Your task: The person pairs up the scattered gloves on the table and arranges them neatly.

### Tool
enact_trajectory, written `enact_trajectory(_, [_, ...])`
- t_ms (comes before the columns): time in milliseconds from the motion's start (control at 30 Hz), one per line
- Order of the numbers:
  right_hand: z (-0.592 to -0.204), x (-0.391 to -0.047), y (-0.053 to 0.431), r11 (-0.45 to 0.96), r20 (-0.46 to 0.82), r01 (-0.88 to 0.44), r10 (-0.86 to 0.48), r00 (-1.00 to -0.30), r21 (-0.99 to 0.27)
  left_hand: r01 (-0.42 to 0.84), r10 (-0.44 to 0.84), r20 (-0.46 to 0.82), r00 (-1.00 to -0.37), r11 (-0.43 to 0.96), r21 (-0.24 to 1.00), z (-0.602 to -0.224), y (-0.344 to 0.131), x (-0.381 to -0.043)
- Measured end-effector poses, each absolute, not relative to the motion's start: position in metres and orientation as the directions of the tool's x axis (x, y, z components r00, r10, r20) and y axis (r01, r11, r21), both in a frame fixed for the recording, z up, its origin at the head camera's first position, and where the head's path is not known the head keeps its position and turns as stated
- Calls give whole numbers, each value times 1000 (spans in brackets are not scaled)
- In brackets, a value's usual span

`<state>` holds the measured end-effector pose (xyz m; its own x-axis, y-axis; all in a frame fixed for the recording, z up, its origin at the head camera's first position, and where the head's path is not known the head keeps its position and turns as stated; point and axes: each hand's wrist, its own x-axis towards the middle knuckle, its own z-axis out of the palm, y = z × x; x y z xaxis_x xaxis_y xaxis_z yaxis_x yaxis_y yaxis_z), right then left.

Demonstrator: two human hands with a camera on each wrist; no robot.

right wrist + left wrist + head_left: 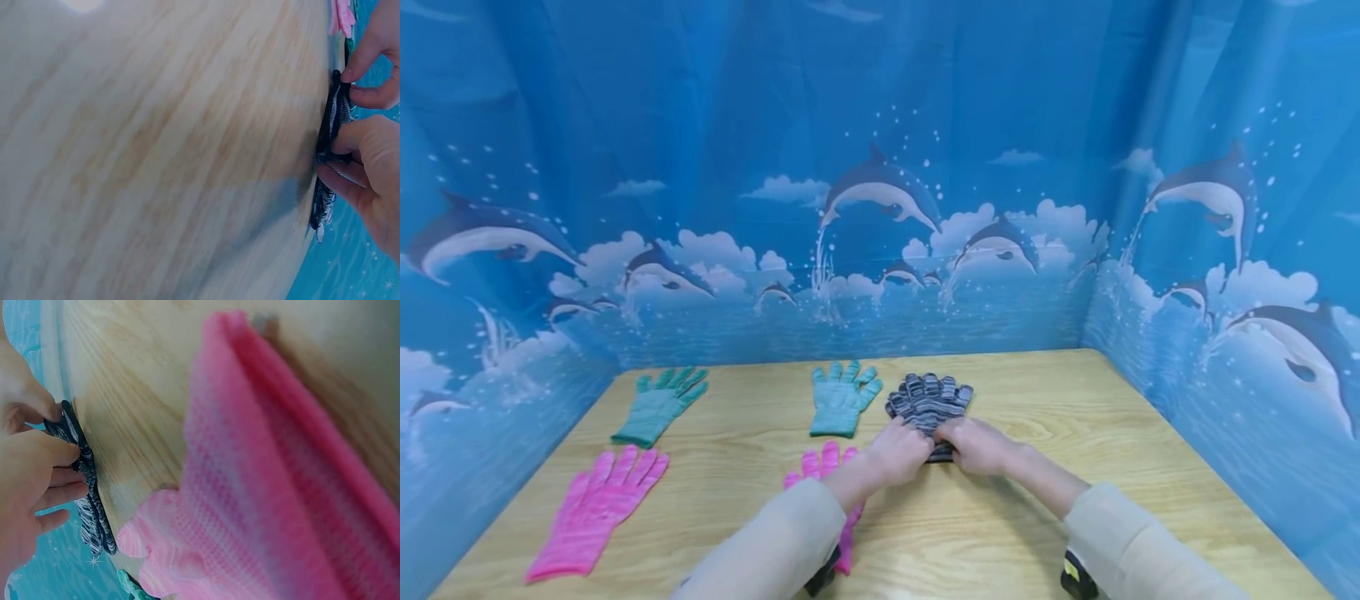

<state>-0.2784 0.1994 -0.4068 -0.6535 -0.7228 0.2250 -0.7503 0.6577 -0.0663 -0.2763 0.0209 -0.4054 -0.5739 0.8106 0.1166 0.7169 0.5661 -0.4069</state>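
- The black-and-grey striped glove (929, 400) is lying on the bench (1150, 500), just right of and below the middle of the frame in the head view, its finger end pointing toward the top; whether 1 glove or 2 stacked are lying there, I am not managing to tell.
- The left hand (904, 450) is pinching the cuff (940, 455) from the left, thumb and finger closing on the cloth, its other fingers spreading loosely.
- The right hand (979, 446) is pinching the cuff from the right, its fingers curling in around the cloth.
- The knit is looking light, soft and stretchy, so I am expecting sagging wherever nothing is supporting it; breaking or slipping is hardly seeming a worry.
- The cuff is probably offering the best hold: 2 pinches, 1 per side, are likely controlling the opening, and I am expecting the finger end to droop.
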Motion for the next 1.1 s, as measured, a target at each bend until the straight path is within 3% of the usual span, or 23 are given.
enact_trajectory(333, [-413,-284,204,585,320,-810,-761,-565,-37,734,813,126,-568,570,-369,-402,20,-277])
enact_trajectory(600, [-415,-286,203,528,357,-846,-807,-472,76,748,800,117,-589,594,-294,-401,21,-280])
enact_trajectory(867, [-415,-283,202,531,332,-840,-817,-471,115,775,791,116,-600,611,-159,-399,17,-285])
enact_trajectory(1100, [-415,-284,201,517,329,-823,-839,-433,237,776,790,109,-604,614,-147,-397,17,-286])
